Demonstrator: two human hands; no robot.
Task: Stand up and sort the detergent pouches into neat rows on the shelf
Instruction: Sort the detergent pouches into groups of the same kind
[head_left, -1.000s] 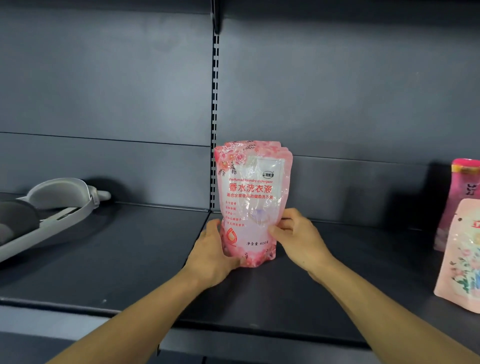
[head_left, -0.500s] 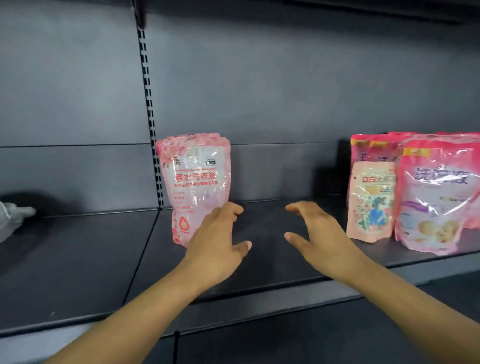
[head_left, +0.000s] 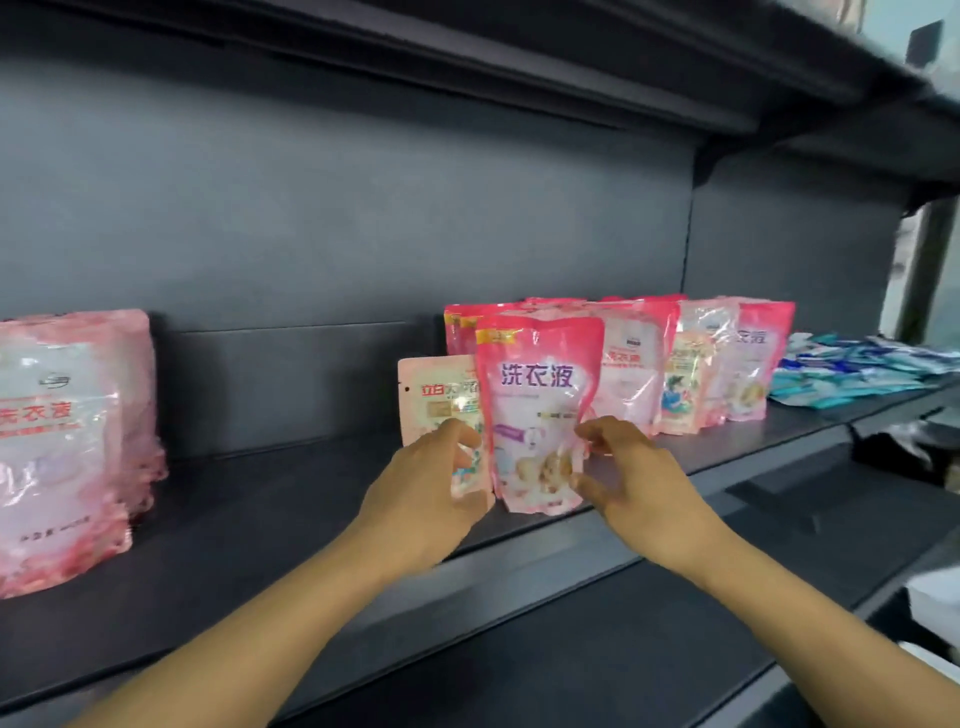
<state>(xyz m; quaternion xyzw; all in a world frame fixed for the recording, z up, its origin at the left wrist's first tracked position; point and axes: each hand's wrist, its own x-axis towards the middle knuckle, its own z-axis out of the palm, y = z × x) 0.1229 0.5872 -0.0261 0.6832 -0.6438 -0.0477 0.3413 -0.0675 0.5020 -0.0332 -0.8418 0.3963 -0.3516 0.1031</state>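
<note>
Both hands have moved right from the floral pouch stack (head_left: 62, 447), now far left on the shelf (head_left: 291, 499). Left hand (head_left: 426, 488) and right hand (head_left: 639, 478) curl their fingers around the pink front pouch (head_left: 537, 410), standing upright before crowded pink pouches (head_left: 696, 364); blue packets (head_left: 857, 369) lie beyond.

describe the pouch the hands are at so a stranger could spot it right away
On the dark shelf, find the cluster of pink pouches right of centre. The front pouch stands nearest the edge, between the left hand and right hand. It alone shows three large purple characters, unobstructed.
</note>
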